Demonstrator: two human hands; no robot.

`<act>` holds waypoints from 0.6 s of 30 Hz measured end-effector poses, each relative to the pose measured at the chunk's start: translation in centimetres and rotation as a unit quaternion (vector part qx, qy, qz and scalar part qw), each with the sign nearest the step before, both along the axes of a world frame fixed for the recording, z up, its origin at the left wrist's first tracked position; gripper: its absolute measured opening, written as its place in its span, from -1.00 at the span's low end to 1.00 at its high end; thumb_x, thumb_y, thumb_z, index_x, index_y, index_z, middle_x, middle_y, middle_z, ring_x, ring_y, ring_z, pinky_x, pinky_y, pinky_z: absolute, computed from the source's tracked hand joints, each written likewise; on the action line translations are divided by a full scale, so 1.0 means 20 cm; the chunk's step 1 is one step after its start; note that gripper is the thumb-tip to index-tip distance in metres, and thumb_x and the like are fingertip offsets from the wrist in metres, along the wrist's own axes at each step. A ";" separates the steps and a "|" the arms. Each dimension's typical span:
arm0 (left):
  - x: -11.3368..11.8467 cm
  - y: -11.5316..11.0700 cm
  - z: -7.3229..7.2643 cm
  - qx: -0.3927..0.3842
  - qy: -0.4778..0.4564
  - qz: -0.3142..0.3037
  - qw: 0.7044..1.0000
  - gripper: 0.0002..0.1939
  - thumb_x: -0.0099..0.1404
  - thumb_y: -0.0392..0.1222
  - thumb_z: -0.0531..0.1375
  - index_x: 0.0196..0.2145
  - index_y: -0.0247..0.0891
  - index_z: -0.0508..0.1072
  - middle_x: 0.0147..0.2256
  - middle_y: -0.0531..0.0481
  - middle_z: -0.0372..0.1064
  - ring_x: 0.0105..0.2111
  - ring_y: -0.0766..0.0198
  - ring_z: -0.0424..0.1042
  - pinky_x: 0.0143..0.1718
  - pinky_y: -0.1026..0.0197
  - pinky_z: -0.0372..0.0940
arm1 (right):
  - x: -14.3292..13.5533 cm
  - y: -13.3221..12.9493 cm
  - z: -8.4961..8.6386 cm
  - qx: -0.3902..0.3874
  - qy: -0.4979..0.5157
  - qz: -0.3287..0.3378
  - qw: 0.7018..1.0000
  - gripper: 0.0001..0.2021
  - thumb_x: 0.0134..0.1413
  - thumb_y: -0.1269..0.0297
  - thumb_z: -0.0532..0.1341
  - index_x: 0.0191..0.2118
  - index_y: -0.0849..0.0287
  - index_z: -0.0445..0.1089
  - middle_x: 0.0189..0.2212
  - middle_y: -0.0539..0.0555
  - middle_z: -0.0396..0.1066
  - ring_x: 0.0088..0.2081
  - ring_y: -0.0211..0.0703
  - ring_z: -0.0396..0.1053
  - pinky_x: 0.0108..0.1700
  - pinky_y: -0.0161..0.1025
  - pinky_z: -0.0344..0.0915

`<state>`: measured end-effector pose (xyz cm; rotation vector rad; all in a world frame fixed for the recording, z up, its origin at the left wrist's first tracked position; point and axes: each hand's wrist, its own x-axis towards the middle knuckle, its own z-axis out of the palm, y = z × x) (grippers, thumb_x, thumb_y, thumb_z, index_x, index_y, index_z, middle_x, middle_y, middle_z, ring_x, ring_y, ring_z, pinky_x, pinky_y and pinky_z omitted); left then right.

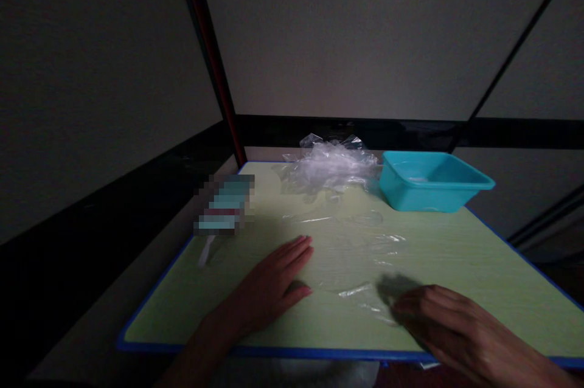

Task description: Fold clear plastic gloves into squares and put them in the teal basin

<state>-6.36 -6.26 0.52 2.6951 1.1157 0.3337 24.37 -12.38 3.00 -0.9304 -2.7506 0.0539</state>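
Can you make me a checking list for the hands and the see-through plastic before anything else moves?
1. Left hand laid out with fingers straight: ok, beside the flat plastic's left part.
2. Right hand gripping the plastic: cannot tell; its curled fingertips are at the near right corner.
3. Flat plastic smooth: not ok, shiny creases show.
4. Blue-green basin clear of both hands: ok, it stands farther back on the right.
5. Crumpled plastic heap separate from the flat plastic: cannot tell, their edges blend.

Pixelated item (223, 205), 8 o'clock: unidentifiable. Right hand (447, 318), 4 o'clock: any grip on clear film (358, 291) hidden. Left forearm (203, 342) cut off, 7 o'clock.
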 end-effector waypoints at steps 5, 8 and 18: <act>0.00 0.00 0.00 0.003 -0.004 -0.008 1.000 -0.43 0.25 -0.11 0.06 0.16 -0.26 0.00 0.20 -0.09 -0.14 0.17 0.19 -0.10 0.13 0.07 -0.04 | 0.02 0.01 0.03 0.016 0.022 -0.010 1.000 -0.77 0.07 0.38 0.08 -0.13 0.12 0.35 -0.21 0.07 0.41 -0.17 -0.14 0.36 -0.13 -0.21 0.36; 0.00 0.00 0.00 0.001 -0.013 -0.020 1.000 -0.43 0.24 -0.11 0.06 0.16 -0.24 0.00 0.19 -0.09 -0.14 0.17 0.17 -0.08 0.13 0.05 -0.04 | 0.03 0.01 0.03 0.006 0.053 -0.032 0.998 -0.75 0.07 0.38 0.06 -0.12 0.11 0.33 -0.20 0.07 0.41 -0.15 -0.13 0.36 -0.11 -0.19 0.36; -0.01 0.00 -0.01 0.014 -0.023 -0.026 0.999 -0.44 0.21 -0.13 0.08 0.15 -0.21 0.04 0.18 -0.07 -0.09 0.16 0.17 -0.05 0.13 0.06 -0.03 | 0.01 0.04 0.05 -0.051 0.133 -0.086 0.986 -0.75 0.12 0.38 -0.01 -0.12 0.08 0.31 -0.19 0.07 0.41 -0.19 -0.15 0.39 -0.19 -0.25 0.39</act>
